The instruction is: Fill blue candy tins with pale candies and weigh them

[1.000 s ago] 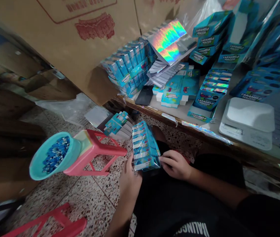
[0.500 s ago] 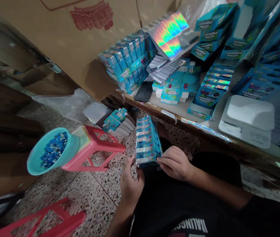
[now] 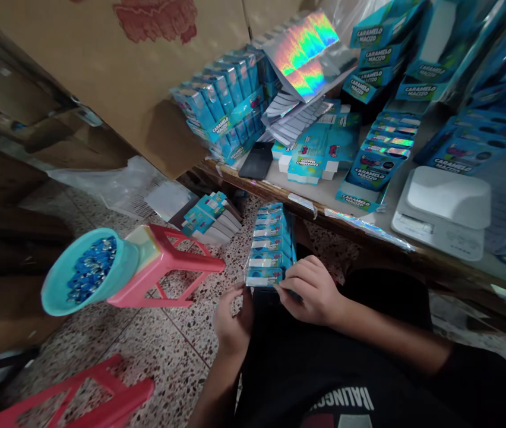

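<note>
Pack of blue boxes (image 3: 271, 245) in clear film sits centre, above the person's lap, its row of boxes running from near to far. Right hand (image 3: 310, 291): fingers curled, thumb and fingertips gripping the pack's near right corner. Left hand (image 3: 234, 318): thumb and index finger at the near left corner of the film; whether they pinch it cannot be told. Left of the pack, a pink stool (image 3: 164, 267); at its left end, a teal tub (image 3: 126, 257), tilted in view, containing blue-wrapped pieces (image 3: 92, 268). Far side, on the workbench (image 3: 275, 189): dark flat object (image 3: 256, 160) near the front edge, flattened cartons (image 3: 313, 151) just right of it, white scale (image 3: 442, 211) farther right. Stacked wrapped boxes (image 3: 221, 98) stand far left on the bench.
</note>
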The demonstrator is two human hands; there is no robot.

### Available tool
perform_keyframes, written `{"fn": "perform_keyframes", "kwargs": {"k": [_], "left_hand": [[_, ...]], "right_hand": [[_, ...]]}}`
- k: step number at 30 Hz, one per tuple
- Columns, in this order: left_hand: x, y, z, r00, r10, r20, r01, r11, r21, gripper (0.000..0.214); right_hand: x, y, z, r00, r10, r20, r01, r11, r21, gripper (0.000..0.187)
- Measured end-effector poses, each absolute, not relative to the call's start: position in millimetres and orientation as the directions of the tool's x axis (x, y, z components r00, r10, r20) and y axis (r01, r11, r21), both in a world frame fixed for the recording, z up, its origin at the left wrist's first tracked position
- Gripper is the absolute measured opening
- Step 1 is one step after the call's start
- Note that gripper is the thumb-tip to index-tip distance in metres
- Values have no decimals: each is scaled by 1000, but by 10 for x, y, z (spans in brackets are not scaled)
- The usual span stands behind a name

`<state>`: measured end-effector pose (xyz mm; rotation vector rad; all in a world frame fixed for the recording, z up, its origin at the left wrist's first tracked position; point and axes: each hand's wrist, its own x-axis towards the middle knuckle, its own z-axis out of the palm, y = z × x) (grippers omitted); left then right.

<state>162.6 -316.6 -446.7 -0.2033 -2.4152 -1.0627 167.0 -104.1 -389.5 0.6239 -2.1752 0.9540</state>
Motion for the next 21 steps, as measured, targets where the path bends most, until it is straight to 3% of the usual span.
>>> {"fn": "perform_keyframes", "kwargs": {"k": [6, 12, 17, 19, 21], "left_hand": [[1564, -3223, -4388, -807, 17, 591, 470, 624, 624, 2], [1667, -3349, -4421, -876, 68, 477, 461, 409, 788, 21], [1255, -3348, -4430, -960, -47, 276, 259, 224, 940, 24], [1057, -3245, -4415, -993, 21, 120, 122, 129, 984, 36], [933, -3113, -4400, -972, 164, -167, -174, -28, 984, 50]], "right_hand": [[1672, -1049, -3873, -665, -131, 736, -637, 614, -466, 11], [1668, -910, -4016, -587, -235, 775, -751, 515, -412, 15], [1643, -829, -4067, -593, -349, 726, -792, 416, -447, 10], [1642, -823, -4069, -598, -404, 693, -801, 328, -501, 18], [1644, -832, -4094, -665, -358, 656, -747, 300, -594, 34]]}}
